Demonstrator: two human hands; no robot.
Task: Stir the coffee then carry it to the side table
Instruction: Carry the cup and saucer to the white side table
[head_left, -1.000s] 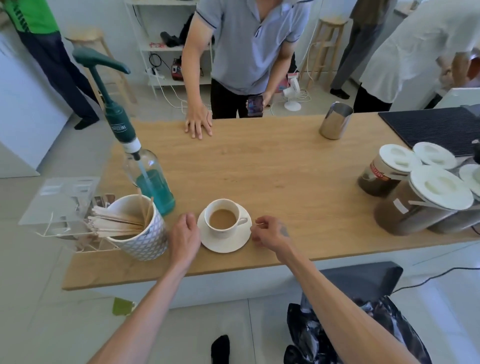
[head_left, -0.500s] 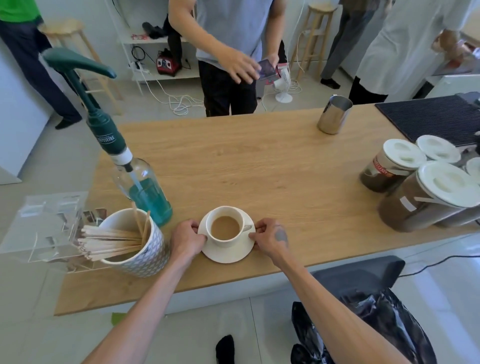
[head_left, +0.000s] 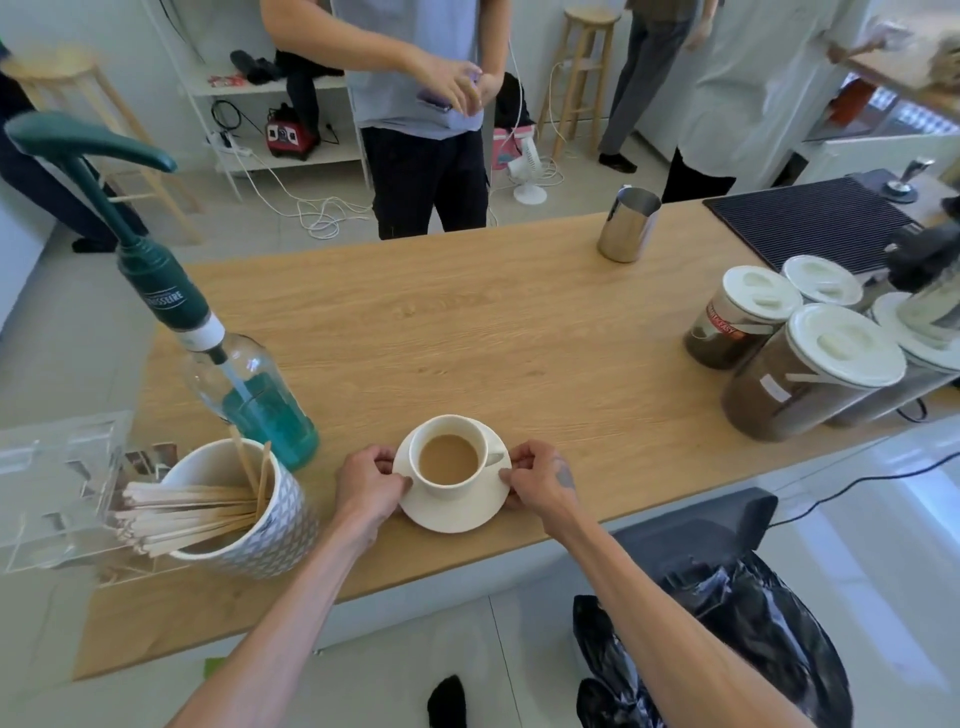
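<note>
Coffee cup (head_left: 449, 457): white, holding milky coffee, sitting centred on its saucer (head_left: 457, 512) close to the near edge of the wooden counter (head_left: 467, 322); handle points to my right.
Left hand (head_left: 370, 486): I have it pinched closed on the saucer's left rim, thumb on top, fingers tucked beneath.
Right hand (head_left: 537, 480): mirrors it on the right rim, just below the handle, closed on the saucer.
Why this hold: I judge a grip on both sides keeps the saucer level for the carry, so the coffee does not slop.
Neighbours: mug of wooden stirrers (head_left: 236, 509) and a blue syrup pump bottle (head_left: 260, 400) stand just left, clear of my lift path.
Hard to tell: whether the saucer is touching the counter or already raised; no stirrer in the cup, so I take stirring as finished.
Out of sight: the side table; my under-rim fingertips.
</note>
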